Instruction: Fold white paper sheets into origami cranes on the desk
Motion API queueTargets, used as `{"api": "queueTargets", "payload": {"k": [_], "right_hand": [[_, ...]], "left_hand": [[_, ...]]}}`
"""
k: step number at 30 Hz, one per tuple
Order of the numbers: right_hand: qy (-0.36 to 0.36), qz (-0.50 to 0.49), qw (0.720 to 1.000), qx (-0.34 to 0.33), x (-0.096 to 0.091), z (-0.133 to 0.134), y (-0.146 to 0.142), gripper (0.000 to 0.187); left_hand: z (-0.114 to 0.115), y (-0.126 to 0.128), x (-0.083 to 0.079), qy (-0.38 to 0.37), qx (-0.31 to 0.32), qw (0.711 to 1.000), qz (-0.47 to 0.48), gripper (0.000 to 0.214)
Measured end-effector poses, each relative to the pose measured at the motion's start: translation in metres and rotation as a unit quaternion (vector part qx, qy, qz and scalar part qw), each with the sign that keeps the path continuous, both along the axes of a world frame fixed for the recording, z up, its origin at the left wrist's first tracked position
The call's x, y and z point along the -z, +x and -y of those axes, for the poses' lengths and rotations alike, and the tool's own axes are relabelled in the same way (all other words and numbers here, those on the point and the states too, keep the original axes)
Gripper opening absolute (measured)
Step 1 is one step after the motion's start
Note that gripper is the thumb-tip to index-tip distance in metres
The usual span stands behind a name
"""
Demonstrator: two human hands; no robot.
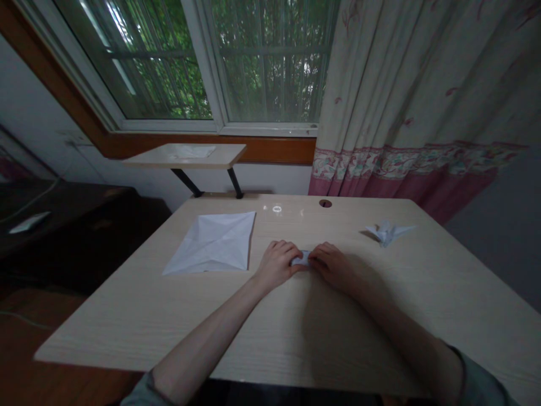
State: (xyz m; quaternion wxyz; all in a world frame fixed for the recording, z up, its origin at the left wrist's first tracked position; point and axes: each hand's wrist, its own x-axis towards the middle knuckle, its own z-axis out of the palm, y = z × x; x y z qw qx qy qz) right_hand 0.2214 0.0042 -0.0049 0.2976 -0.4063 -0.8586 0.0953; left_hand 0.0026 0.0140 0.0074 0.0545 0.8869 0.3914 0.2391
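Near the middle of the desk, my left hand point(279, 263) and my right hand point(332, 264) pinch a small piece of folded white paper point(301, 258) from its two sides. Only its middle shows between my fingers; the ends are hidden by them. A creased square sheet of white paper point(217, 242) lies flat to the left of my left hand. Over on the right, apart from my right hand, sits a folded white paper crane point(386, 232) with its wings spread.
The pale wooden desk point(253, 327) has a raised shelf point(147, 155) at its back left, with white paper point(192, 151) on it. A round cable hole point(325, 203) is near the back edge. Behind are a window and a long curtain point(380, 101). A dark table point(63, 208) stands at left.
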Motion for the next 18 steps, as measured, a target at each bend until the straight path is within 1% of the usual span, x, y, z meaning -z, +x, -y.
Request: {"api": "queueTargets", "payload": {"k": [6, 10, 14, 18], "right_hand": [[0.000, -0.014, 1.000, 0.003, 0.0021, 0.0003, 0.0005, 0.018], [0.005, -0.026, 1.000, 0.006, 0.0061, -0.0015, 0.0015, 0.019], [0.001, -0.022, 1.000, 0.011, 0.0062, -0.0015, 0.0018, 0.019], [-0.004, -0.013, 1.000, 0.016, 0.0039, 0.0001, 0.0016, 0.019]], "left_hand": [[0.0005, 0.0008, -0.0016, -0.014, -0.004, 1.000, -0.003, 0.023], [-0.0004, 0.0005, -0.0003, -0.014, -0.003, 1.000, -0.003, 0.022], [-0.0009, 0.0004, 0.0007, -0.014, 0.000, 1.000, 0.001, 0.020], [0.0003, 0.0009, -0.0007, -0.008, -0.017, 1.000, 0.022, 0.027]]}}
